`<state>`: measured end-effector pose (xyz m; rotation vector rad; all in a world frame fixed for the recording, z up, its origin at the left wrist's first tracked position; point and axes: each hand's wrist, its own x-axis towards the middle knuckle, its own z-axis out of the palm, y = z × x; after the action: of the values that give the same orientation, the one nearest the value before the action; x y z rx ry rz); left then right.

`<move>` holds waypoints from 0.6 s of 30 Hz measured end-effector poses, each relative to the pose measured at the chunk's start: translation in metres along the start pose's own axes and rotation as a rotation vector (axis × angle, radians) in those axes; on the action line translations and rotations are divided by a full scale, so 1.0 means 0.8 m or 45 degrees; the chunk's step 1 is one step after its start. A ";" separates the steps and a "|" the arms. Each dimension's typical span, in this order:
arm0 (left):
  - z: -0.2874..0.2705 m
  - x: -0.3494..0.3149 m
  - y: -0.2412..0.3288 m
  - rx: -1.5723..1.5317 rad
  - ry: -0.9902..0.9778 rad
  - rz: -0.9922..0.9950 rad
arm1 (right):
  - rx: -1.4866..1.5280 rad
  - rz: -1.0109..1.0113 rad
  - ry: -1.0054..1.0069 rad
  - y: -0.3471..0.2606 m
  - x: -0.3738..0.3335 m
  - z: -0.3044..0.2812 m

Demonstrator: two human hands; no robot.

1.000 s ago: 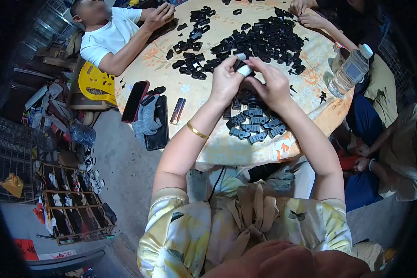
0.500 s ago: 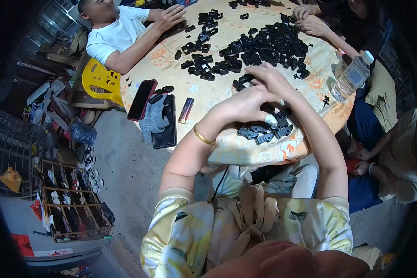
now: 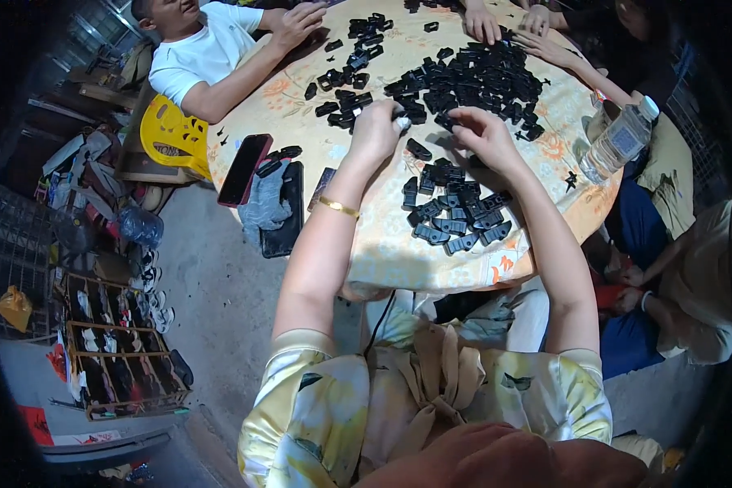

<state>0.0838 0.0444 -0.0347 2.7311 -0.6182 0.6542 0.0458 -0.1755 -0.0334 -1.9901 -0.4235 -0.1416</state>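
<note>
My left hand (image 3: 376, 134) reaches to the near edge of the scattered black plastic parts (image 3: 355, 102), its fingers curled in. White wrapping shows at a fingertip, and what the fingers close on is hidden. To its right, my right hand (image 3: 488, 140) has thumb and forefinger closed around a small black plastic part (image 3: 446, 122) beside the large heap (image 3: 484, 77). Between my forearms lies a smaller pile of black, block-shaped plastic parts (image 3: 455, 213). One single part (image 3: 418, 149) rests between my hands and that pile.
A round table with a flowered cloth (image 3: 382, 264) holds everything. Left are a red-edged phone (image 3: 245, 169), a grey cloth (image 3: 264, 199) on a dark phone (image 3: 291, 220), and a lighter (image 3: 320, 189). A water bottle (image 3: 622, 140) stands right. Co-workers' hands (image 3: 481, 23) are across the table.
My hands were together over the small pile; now they have parted and moved away from me toward the larger parts, uncovering that pile. Another person's hand has come in at the far heap.
</note>
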 end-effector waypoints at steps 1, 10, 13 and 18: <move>0.001 0.000 0.003 -0.639 -0.034 -0.218 | 0.249 0.058 -0.015 -0.006 0.000 -0.002; -0.024 -0.004 0.041 -2.206 -0.485 -0.762 | 0.132 -0.496 -0.023 -0.026 -0.010 -0.011; -0.031 -0.005 0.056 -2.083 -0.492 -0.751 | 0.050 -0.451 -0.008 -0.032 -0.014 -0.012; -0.054 -0.011 0.079 -1.832 -0.379 -0.625 | -0.066 -0.516 0.075 -0.030 -0.015 -0.013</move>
<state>0.0319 0.0073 0.0079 1.4636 -0.2379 -0.2932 0.0274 -0.1782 -0.0118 -1.9236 -0.7878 -0.4673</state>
